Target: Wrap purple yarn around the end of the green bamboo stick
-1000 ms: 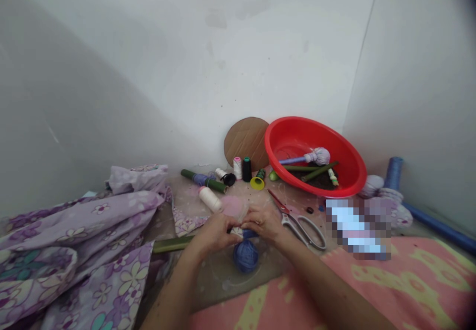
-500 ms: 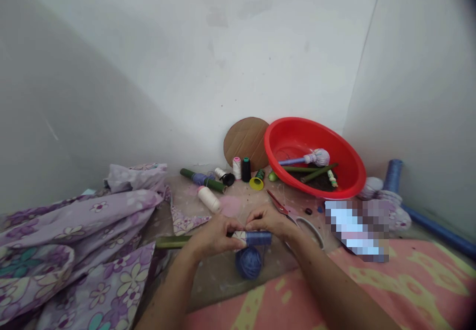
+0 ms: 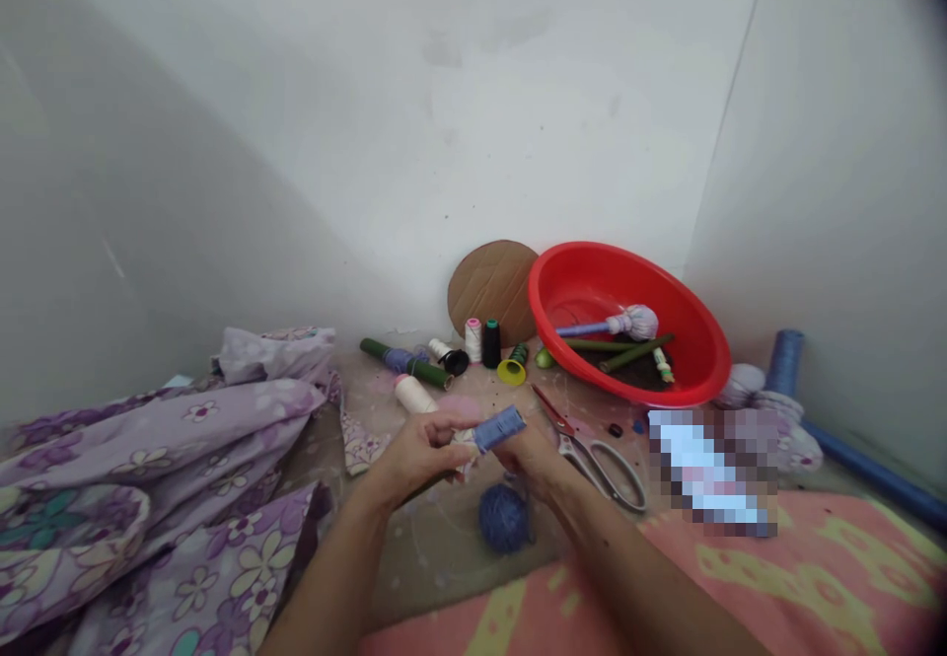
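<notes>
My left hand (image 3: 421, 454) is closed round a green bamboo stick with a pale floral cloth strip round it. Blue yarn (image 3: 499, 427) is wound in a band over the stick's end, which tilts up to the right past my fingers. My right hand (image 3: 531, 451) is closed just under and behind that wound end; its fingertips are mostly hidden, and the blue yarn seems to run into them. Below my hands a ball of blue yarn (image 3: 504, 518) lies on the mat.
Scissors (image 3: 596, 459) lie beyond my right wrist. Behind stand thread spools (image 3: 491, 343), a cardboard disc (image 3: 492, 286) and a tilted red basin (image 3: 628, 326) holding sticks. Floral cloth (image 3: 199, 439) is heaped left; a pink-and-yellow cloth (image 3: 740, 577) lies in front.
The stick's wound end has swung upward and now tilts. My right hand has gone from above the stick to beneath and behind it. The yarn ball has shifted slightly right.
</notes>
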`<state>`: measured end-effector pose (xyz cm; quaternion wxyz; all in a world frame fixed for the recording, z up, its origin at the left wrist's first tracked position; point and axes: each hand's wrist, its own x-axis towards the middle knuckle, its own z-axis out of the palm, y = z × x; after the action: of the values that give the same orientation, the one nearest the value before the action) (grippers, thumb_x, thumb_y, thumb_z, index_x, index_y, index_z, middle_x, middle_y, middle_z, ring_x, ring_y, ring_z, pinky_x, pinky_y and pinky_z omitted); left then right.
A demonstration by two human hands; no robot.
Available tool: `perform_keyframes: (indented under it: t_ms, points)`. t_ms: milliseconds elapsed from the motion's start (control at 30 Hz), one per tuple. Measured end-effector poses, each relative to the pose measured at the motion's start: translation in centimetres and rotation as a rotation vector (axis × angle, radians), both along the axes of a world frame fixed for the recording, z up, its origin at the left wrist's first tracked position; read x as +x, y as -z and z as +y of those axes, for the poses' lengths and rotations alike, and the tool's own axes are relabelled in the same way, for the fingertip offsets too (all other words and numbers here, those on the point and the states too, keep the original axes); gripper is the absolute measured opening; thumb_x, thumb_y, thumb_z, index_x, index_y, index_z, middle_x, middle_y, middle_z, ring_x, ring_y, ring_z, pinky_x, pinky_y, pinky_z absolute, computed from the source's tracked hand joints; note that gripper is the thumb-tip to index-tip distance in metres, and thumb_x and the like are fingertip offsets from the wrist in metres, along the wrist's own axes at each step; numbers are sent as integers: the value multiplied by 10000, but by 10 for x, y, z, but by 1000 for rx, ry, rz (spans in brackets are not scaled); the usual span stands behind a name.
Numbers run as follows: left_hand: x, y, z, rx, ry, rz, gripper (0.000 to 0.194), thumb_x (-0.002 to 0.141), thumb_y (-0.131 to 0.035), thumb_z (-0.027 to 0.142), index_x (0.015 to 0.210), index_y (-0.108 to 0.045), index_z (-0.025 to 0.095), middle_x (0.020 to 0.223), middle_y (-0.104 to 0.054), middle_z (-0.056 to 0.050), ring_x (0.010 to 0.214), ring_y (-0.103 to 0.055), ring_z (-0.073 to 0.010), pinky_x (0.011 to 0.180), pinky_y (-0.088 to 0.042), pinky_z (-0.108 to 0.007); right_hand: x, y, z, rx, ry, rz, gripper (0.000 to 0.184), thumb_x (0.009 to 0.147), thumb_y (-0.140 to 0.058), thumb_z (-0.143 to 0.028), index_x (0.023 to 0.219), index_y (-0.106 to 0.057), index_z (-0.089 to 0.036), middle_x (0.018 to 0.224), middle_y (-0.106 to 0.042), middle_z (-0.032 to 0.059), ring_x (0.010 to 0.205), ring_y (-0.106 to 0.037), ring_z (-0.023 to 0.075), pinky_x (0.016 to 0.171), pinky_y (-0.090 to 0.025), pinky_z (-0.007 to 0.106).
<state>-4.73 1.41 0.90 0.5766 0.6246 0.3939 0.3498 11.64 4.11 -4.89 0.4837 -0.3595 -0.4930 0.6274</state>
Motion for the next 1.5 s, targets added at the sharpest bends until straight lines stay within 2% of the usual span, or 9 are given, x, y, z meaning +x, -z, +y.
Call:
perform_keyframes:
  t_ms: [233,433,600,767,867,967,1100,1300,1500]
  points:
    - [-1,2,1,-52,1,-78,432,599,-645,311,985,-580,129,658,-610,-36,559,-533,-95,492,-422,-195,-9,-1,-3,-45,84,23,155,545,-581,-238,514,-459,-149,360,-261,-99,337,-133,25,353,-58,204]
    - [-4,2,3,-35,-23,-76,415,604,-645,298,972,-588,115,663,-612,-52,560,-536,-102,485,-422,-197,-12,-7,-10,-48,103,-35,192,594,-580,-329,627,-533,-146,377,-263,-98,334,-138,29,347,-72,196]
    - [-7,2,4,-28,-49,-105,406,611,-642,284,969,-586,99,636,-592,-42,530,-514,-87,482,-414,-200,-12,-9,-15,129,88,-101,200,670,-536,-338,707,-579,-147,423,-292,-79,365,-198,37,375,-164,186]
    - [-11,3,8,25,-86,-163,459,611,-644,275,1033,-560,117,633,-584,-30,498,-491,-73,472,-407,-203,-10,-7,-16,405,174,-289,202,710,-493,-312,643,-588,-147,529,-465,-20,511,-410,85,494,-319,195]
    - [-11,5,10,52,-116,-150,482,611,-642,286,1050,-550,108,641,-583,-33,487,-481,-66,467,-406,-198,-7,-10,-20,568,238,-453,178,731,-486,-279,695,-612,-158,623,-547,10,594,-478,111,553,-351,208]
    - [-11,6,11,59,-142,-119,477,610,-640,294,1042,-554,111,700,-595,-43,507,-481,-63,484,-417,-195,-4,-14,-25,686,250,-581,181,753,-475,-258,697,-622,-168,639,-563,16,601,-496,112,561,-355,205]
    - [-10,8,12,88,-174,-48,488,611,-625,325,1051,-549,127,772,-602,-46,523,-482,-61,501,-432,-194,-2,-14,-27,734,263,-663,191,761,-467,-248,691,-626,-170,602,-578,9,562,-505,108,527,-358,193]
    - [-10,13,16,138,-172,58,507,614,-611,343,1078,-534,153,744,-599,-18,518,-483,-60,518,-444,-205,-3,-13,-28,741,262,-712,198,757,-454,-219,699,-638,-177,619,-615,10,560,-535,113,540,-390,197]
    - [-6,13,17,205,-220,180,509,606,-596,356,1030,-558,78,636,-580,-18,477,-479,-75,481,-422,-211,-4,-13,-29,721,270,-667,189,721,-471,-185,776,-653,-186,709,-655,29,630,-581,132,589,-427,217]
